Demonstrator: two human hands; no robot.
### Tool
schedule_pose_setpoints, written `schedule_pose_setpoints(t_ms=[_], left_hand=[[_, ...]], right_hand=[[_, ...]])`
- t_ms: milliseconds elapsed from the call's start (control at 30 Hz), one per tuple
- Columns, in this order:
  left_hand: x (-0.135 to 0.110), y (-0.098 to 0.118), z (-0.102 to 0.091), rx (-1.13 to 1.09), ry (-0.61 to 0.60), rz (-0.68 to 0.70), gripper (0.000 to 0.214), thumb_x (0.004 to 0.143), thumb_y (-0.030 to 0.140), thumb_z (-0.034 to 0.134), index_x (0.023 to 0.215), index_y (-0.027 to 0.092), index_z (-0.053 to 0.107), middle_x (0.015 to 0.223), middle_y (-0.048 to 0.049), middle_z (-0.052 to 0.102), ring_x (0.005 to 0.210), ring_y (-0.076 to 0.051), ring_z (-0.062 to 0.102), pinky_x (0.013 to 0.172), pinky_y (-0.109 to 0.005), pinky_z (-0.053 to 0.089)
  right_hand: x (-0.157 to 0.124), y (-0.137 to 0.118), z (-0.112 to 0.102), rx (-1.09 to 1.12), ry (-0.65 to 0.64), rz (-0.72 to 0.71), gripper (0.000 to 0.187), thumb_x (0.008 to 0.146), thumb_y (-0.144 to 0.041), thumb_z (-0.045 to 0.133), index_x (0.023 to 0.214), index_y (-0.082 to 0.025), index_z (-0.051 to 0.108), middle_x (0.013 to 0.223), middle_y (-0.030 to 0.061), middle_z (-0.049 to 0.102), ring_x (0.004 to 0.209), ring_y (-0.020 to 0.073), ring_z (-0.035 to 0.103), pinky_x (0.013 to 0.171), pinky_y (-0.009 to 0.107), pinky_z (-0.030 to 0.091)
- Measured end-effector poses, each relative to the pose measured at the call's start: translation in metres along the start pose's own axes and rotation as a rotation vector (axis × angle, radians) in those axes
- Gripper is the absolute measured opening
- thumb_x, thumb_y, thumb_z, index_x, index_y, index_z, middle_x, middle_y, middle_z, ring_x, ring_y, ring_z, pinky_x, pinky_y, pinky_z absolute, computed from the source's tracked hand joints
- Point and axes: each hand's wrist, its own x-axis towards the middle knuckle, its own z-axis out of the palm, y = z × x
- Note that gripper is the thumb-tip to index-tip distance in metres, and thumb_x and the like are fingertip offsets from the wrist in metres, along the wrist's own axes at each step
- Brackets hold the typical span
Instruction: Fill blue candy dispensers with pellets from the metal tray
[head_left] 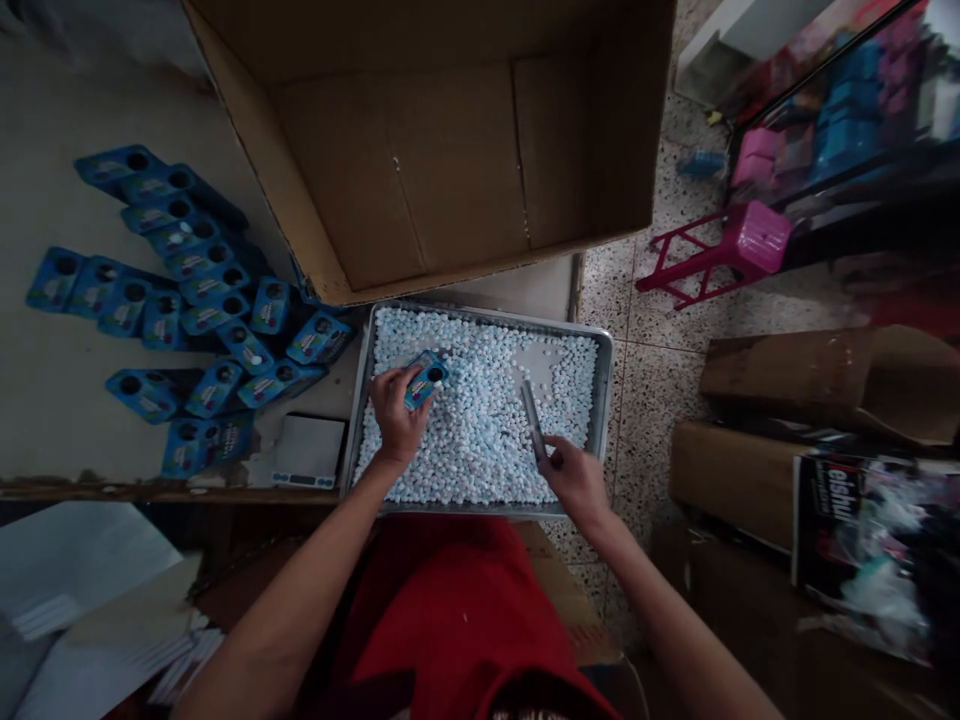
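Observation:
A metal tray (604, 400) full of small white and pale-blue pellets (480, 440) lies in front of me. My left hand (396, 412) is over the tray's left part, fingers closed round a small blue container (426, 381) with a round hole on top. My right hand (571, 478) is at the tray's near right edge, closed on the handle of a thin grey scoop (532, 418) whose flat end rests among the pellets.
Many blue containers (187, 300) lie spread on the table at left. A small scale (307, 452) sits beside the tray. A large open cardboard box (450, 140) stands behind it. A pink stool (720, 255) and cartons (817, 380) are on the floor at right.

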Motion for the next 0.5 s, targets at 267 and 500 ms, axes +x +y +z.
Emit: schedule_pose_setpoints(t_ms=[267,500], left_hand=[[-0.035,0.041,0.088,-0.329,0.171,-0.106,0.045,0.095,0.039,0.065,0.137,0.027,0.053,0.151,-0.0123,0.047,0.148,-0.029,0.04,0.125,-0.051,0.032],[0.0,0.062,0.079,-0.416,0.056,-0.141,0.043,0.093,0.039,0.069,0.133,0.027,0.057,0.134,-0.0089,0.063,0.129,-0.024,0.06,0.114,-0.044,0.047]], right_hand=[[0.024,-0.019,0.104,-0.226,0.079,-0.052,0.041,0.097,-0.013,0.048,0.136,-0.015,0.063,0.103,0.0116,0.077,0.087,0.0198,0.072,0.07,0.025,0.044],[0.043,-0.016,0.101,0.569,0.118,-0.048,0.04,0.084,-0.028,0.052,0.116,-0.013,0.071,0.065,-0.003,0.059,0.06,0.0151,0.056,0.062,0.025,0.044]])
